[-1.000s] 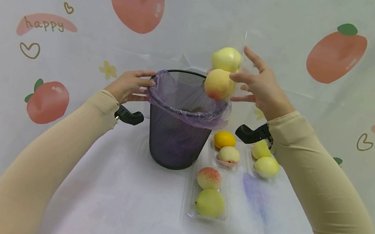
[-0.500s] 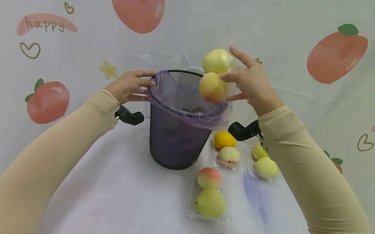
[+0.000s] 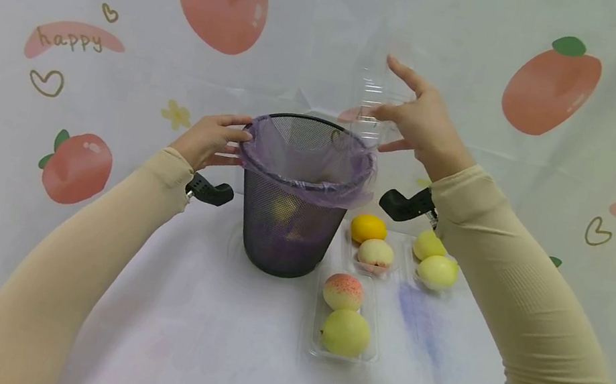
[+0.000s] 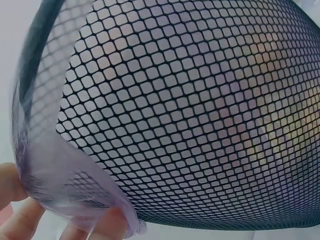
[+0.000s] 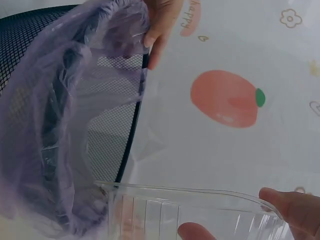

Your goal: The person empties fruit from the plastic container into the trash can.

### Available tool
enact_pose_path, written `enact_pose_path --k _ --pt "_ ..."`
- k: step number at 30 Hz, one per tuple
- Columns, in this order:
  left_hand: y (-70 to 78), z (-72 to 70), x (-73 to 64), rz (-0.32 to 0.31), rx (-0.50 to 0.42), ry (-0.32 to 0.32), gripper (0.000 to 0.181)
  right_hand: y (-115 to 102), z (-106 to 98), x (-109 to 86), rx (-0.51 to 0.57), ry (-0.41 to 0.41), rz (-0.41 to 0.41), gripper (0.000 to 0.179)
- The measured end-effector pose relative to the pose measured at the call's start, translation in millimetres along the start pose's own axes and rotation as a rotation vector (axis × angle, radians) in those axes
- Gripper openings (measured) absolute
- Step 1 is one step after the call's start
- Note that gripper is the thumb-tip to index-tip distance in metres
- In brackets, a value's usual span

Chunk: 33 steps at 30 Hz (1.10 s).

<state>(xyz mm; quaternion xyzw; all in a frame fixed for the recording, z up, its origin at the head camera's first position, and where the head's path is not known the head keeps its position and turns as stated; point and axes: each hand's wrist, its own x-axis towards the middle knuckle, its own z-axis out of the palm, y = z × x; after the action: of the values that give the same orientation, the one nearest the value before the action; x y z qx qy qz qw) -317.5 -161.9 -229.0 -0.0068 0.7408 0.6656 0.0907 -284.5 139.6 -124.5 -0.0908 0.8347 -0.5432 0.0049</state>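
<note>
A black mesh wastebasket (image 3: pixel 292 230) with a thin purple liner (image 3: pixel 363 191) folded over its rim stands upright on the table. My left hand (image 3: pixel 212 141) grips the rim and liner on the left; in the left wrist view its fingers (image 4: pixel 107 225) lie at the liner's edge. My right hand (image 3: pixel 421 119) holds a clear plastic tray (image 3: pixel 371 104) by its edge, turned on its side above the right part of the opening. No fruit shows in that tray. Blurred yellow and reddish shapes show through the basket's mesh.
To the right are a clear tray with a red-speckled peach (image 3: pixel 343 292) and a green pear (image 3: pixel 345 333), one with an orange-yellow fruit (image 3: pixel 368 229) and a pale peach (image 3: pixel 375 256), and another with two yellow fruits (image 3: pixel 437 272). A printed cloth (image 3: pixel 311 29) hangs behind.
The two fruits in the tilted tray have dropped into the wastebasket. My right hand first moved left over the opening and still holds the tray. The left hand stays on the rim.
</note>
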Motion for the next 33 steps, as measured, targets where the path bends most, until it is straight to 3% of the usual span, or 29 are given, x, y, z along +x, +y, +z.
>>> enact_pose_path --k 11,16,26,33 --pt "-0.4 0.7 -1.1 -0.008 -0.019 -0.008 0.054 24 -26 -8.8 0.463 -0.028 0.057 0.075" --pt "-0.6 0.2 -0.4 -0.009 -0.023 -0.008 0.054 39 -42 -16.0 0.623 -0.036 0.083 0.073" --pt "-0.3 -0.4 -0.5 -0.018 -0.030 -0.002 0.054 82 -73 -35.9 0.724 -0.100 0.146 0.071" --pt "-0.7 -0.2 -1.3 -0.008 -0.023 -0.009 0.055 120 -92 -59.2 0.769 -0.136 0.145 0.070"
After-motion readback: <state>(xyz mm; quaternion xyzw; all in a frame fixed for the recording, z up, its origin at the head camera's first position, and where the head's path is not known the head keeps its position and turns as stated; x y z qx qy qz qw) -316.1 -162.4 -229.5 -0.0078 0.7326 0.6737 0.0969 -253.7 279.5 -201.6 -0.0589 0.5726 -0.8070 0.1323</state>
